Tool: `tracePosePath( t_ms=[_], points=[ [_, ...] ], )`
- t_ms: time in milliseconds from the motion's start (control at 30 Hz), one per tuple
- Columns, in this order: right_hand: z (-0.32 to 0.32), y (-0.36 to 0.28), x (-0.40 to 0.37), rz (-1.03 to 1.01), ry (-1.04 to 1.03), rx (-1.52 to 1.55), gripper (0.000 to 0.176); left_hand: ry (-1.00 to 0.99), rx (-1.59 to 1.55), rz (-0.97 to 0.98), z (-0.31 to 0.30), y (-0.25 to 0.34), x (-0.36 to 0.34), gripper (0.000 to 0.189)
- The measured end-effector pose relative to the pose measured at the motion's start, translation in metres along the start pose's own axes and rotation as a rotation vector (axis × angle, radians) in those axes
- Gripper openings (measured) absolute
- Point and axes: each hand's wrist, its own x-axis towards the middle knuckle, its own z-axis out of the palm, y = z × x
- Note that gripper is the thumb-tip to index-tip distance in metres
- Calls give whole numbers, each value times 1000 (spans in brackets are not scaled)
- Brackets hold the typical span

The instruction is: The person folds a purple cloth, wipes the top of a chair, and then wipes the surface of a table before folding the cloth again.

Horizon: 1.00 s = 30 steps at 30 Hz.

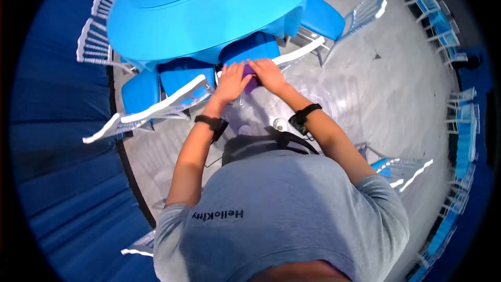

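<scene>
My left hand (231, 82) and my right hand (267, 75) are side by side at the top rail of a white chair (301, 52). Between them shows a purple cloth (251, 84), folded over the rail and partly covered by my fingers. My left thumb lies across the cloth, while the right fingers curl over it from the other side. How far the cloth extends beneath my palms is hidden. The chair's blue seat (250, 48) sits just beyond my hands, under the table edge.
A round table with a shiny blue cover (209, 21) stands ahead. Another white chair (162, 105) is to the left, and one with a blue seat (323, 18) is to the right. Blue drapes (68, 151) line the left; rows of chairs (462, 141) line the right.
</scene>
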Motion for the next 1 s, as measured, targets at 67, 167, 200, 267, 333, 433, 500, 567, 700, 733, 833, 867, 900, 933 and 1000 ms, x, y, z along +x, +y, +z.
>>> tracePosePath(
  t_ms=[67,167,200,267,333,433,500,567,700,733,833,867,900,933,1000],
  points=[
    [-17,22,-18,-46,33,-177,40,-63,-69,67,-4,24,33,47],
    [-45,37,-24,155,-2,-150,39,-302,-116,1,6,50,83,48],
    [-49,38,-27,290,-27,-48,39,-333,-227,36,13,53,97,50],
    [-40,50,-40,418,62,-70,40,-379,-515,105,49,40,129,57],
    [-41,42,-47,507,66,-52,39,-472,-528,45,44,40,136,59],
    [-30,32,-44,589,130,-87,39,-379,-454,92,42,35,122,58],
    [-33,20,-36,563,134,-93,39,-253,-263,151,32,27,103,52],
    [-28,17,-31,449,160,-90,37,-234,-175,132,32,15,88,48],
    [-12,-8,-1,280,48,-62,25,-126,-151,-4,12,3,53,35],
    [-4,-13,2,277,119,-40,26,-81,-183,-53,10,-2,47,33],
    [5,-18,7,262,115,208,30,5,-253,-103,17,-19,32,30],
    [4,-15,5,226,105,283,33,18,-269,-125,19,-18,30,29],
    [0,-13,4,197,98,317,34,40,-250,-148,18,-14,31,28],
    [-7,-9,1,171,89,355,36,59,-230,-172,14,-3,33,27],
    [-21,9,-7,148,111,316,38,34,-204,-217,15,24,47,26]
  ],
)
